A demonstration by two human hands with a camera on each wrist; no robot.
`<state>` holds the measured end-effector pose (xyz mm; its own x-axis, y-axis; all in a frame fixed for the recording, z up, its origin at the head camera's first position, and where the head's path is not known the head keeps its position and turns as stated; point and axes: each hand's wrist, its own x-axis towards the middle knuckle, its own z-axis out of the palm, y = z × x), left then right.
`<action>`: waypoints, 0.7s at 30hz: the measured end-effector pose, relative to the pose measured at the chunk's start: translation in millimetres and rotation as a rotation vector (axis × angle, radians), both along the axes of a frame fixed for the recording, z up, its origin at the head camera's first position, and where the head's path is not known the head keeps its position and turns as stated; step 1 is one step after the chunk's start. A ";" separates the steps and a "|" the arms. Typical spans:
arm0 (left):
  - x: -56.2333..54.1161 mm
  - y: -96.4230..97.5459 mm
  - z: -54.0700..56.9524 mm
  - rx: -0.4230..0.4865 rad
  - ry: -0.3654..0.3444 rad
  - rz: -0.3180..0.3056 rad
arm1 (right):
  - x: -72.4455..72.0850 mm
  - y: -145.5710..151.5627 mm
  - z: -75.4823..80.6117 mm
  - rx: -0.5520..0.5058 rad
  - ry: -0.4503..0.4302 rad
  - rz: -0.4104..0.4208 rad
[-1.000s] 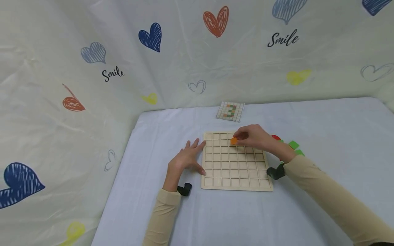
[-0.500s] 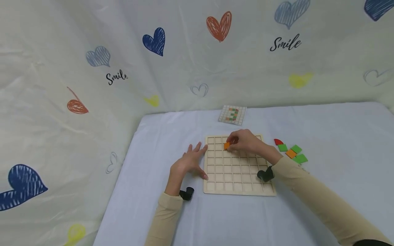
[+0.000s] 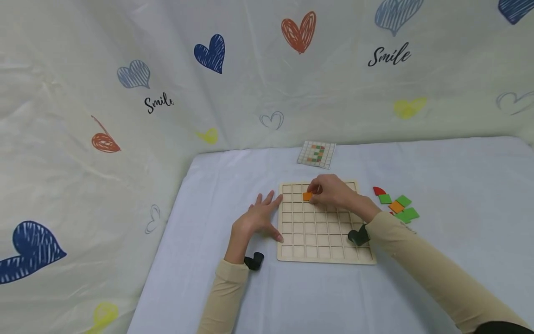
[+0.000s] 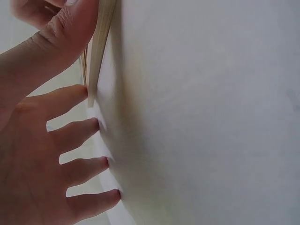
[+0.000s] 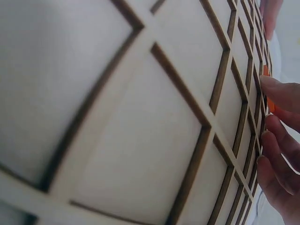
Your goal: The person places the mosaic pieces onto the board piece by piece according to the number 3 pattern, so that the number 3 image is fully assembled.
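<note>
A light wooden grid board [image 3: 310,239] with square cells lies on the white cloth. An orange square tile [image 3: 307,196] is at a cell in the board's second row, third column from the left. My right hand [image 3: 329,191] pinches that tile between thumb and fingertips; in the right wrist view the orange tile [image 5: 266,70] shows partly behind the thumb. My left hand [image 3: 259,217] is spread at the board's left edge, thumb and index finger touching it. In the left wrist view the other fingertips [image 4: 96,125] rest on the cloth beside the board [image 4: 101,47].
Right of the board lie loose tiles: a red quarter-round tile [image 3: 378,190], several green tiles [image 3: 403,201] and another orange tile [image 3: 396,207]. A pattern card [image 3: 317,154] with coloured squares lies behind the board. A patterned curtain [image 3: 250,83] hangs behind the table.
My right hand has carried the orange tile leftward across the board to a cell in the second row. The loose tiles at right have come into fuller view. My left hand stays at the edge.
</note>
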<state>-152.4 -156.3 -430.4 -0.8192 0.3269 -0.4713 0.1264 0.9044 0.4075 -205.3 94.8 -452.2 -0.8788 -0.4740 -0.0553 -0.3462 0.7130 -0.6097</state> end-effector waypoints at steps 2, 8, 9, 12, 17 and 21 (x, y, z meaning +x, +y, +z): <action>-0.3 0.4 0.5 0.001 0.001 -0.001 | 0.7 -0.5 1.2 0.001 0.004 -0.002; 0.2 2.1 4.0 0.001 0.004 0.003 | 1.9 -1.9 1.1 0.041 0.055 0.020; 0.5 2.3 4.4 -0.002 0.004 0.004 | 1.9 -2.1 0.9 0.050 0.063 0.025; 1.0 3.0 4.2 -0.011 0.005 0.012 | 2.1 -2.3 1.0 0.065 0.072 0.033; 2.4 5.0 1.8 -0.025 0.000 0.016 | 4.1 0.6 0.8 0.050 0.053 0.029; 3.0 6.0 0.0 -0.020 0.007 0.011 | 7.5 7.1 -0.9 -0.007 0.076 0.049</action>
